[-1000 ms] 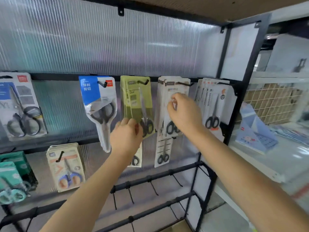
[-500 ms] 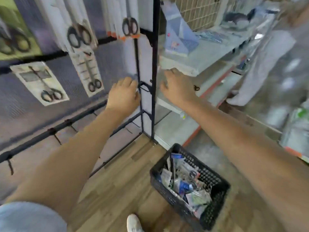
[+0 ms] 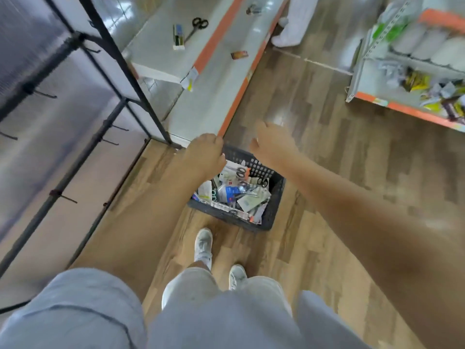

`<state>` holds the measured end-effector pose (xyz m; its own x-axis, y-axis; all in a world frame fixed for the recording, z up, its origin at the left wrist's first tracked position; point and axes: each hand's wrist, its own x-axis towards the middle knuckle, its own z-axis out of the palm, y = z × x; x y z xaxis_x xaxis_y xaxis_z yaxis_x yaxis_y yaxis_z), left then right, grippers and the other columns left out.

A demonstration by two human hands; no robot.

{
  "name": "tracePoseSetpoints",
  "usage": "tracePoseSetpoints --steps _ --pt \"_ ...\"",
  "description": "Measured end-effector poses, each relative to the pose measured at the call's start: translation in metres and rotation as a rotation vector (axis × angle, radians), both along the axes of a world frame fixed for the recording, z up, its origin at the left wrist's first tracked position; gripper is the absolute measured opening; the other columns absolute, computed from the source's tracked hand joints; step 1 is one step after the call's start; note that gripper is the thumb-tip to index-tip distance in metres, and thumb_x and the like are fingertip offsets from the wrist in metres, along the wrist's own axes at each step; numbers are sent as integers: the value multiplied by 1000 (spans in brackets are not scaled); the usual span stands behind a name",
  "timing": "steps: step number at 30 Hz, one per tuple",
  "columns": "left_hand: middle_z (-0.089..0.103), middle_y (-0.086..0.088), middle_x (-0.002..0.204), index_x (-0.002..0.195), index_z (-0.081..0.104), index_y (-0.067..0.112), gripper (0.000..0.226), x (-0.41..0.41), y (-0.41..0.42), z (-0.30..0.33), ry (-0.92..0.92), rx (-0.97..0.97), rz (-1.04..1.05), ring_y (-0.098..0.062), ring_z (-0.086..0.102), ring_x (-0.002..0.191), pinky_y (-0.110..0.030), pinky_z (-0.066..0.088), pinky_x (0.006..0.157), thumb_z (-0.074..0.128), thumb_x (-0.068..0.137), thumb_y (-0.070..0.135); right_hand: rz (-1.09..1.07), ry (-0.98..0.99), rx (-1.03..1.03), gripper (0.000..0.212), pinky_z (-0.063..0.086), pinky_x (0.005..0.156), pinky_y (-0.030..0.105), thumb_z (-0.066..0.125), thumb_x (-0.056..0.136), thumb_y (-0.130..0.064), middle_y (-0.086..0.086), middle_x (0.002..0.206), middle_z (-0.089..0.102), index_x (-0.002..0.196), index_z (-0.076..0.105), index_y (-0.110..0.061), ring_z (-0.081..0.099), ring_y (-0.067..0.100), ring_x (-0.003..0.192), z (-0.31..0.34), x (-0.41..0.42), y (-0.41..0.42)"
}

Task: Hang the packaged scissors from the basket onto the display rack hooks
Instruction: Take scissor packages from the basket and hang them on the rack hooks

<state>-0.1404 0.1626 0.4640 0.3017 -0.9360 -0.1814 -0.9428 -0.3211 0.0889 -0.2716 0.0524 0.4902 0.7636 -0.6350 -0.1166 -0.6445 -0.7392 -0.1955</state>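
Hovering over basket (image 3: pixel 275 195): left hand (image 3: pixel 205 157), right hand (image 3: pixel 270 144), fingers loosely curled, grasping nothing

A wood-plank floor (image 3: pixel 314 127) in mixed brown tones fills the centre of the view. At eleven o'clock, a low white shelf (image 3: pixel 161 41) with an orange front edge carries loose scissors (image 3: pixel 197 26) and a small box (image 3: pixel 178 39). At two o'clock stands another orange-edged shelf unit (image 3: pixel 402 71) stocked with blurred goods. Ribbed translucent panels (image 3: pixel 32 122) run along nine o'clock. Soft glare shines on the floor.
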Motion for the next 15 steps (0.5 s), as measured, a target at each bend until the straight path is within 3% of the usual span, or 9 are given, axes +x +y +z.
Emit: tracePoseSetpoints --steps 7,15 --pt "53 -16 124 122 49 4 34 6 -27 -51 41 134 -54 -32 50 112 -38 38 86 44 95 26 -115 87 91 30 41 77 36 39 97 -20 15 118 54 119 49 -1 54 32 102 -62 -14 -14" --pt "56 -18 116 110 55 -1 26 64 -59 -128 122 278 -63 -34 51 108 -38 38 89 43 95 17 -222 234 246 30 41 79 38 42 96 -20 17 121 53 120 49 -2 54 33 104 -154 2 -33"
